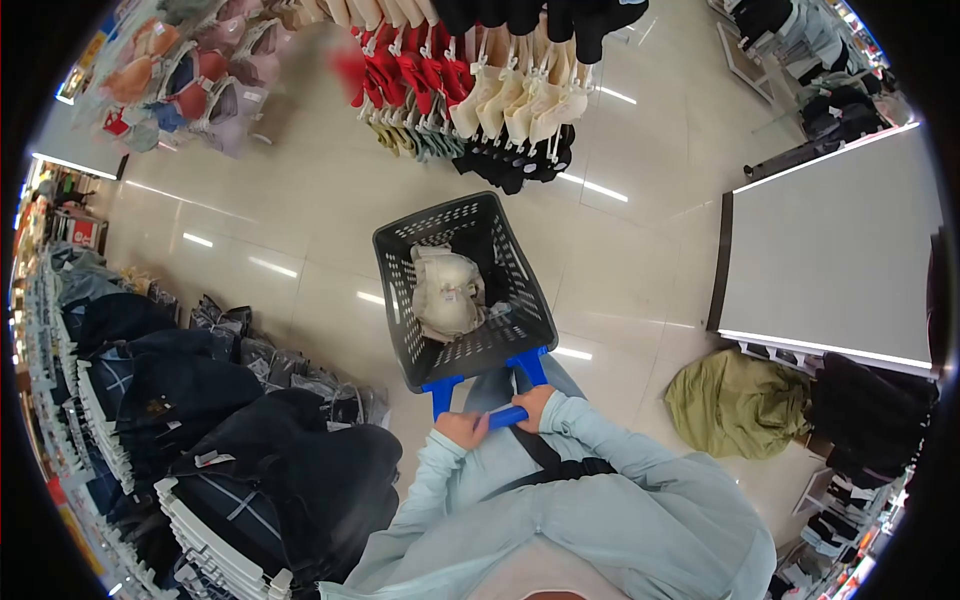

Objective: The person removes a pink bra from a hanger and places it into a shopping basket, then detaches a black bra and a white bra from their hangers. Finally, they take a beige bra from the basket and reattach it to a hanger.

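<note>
My left hand (462,430) and my right hand (535,407) are both wrapped round the blue handle (507,417) of a dark grey shopping basket (465,362) with perforated sides. The basket is in front of my legs, in the middle of the view. Inside it lies a beige padded bra (446,292), with something black beside it that I cannot make out. A white tag shows near the bra's lower edge.
Ahead hangs a rack of red socks-like garments (412,68) and cream ones (520,95). Bras (195,85) hang at the upper left. Dark jackets (290,480) crowd the left side. A grey panel (830,250) and an olive garment (740,400) stand at the right.
</note>
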### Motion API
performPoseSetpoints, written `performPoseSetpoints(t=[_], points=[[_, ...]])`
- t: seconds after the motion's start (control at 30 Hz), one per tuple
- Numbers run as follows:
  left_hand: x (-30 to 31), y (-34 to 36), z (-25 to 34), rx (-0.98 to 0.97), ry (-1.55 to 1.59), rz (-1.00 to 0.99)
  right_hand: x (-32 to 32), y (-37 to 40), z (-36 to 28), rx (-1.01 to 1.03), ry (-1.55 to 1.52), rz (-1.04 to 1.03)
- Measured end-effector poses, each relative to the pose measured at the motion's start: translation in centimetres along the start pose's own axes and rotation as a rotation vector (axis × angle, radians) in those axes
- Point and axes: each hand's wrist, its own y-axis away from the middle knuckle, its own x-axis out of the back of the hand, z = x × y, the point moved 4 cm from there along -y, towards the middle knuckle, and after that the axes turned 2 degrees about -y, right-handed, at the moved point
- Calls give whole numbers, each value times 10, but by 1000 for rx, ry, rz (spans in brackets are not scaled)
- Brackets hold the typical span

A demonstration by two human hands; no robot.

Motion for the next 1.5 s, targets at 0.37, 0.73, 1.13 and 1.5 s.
performPoseSetpoints(t=[0.37,0.73,1.13,1.5], points=[[-6,1,8,-237,-86,-129,-42,33,2,-136,-203,26],[-10,-44,35,-582,-186,-321,-56,68,4,-329,-330,236],[-39,-157,115,-816,-228,-296,7,106,69,-659,-165,649],[-83,-320,182,-698,-258,-182,135,126,214,-545,-36,904]])
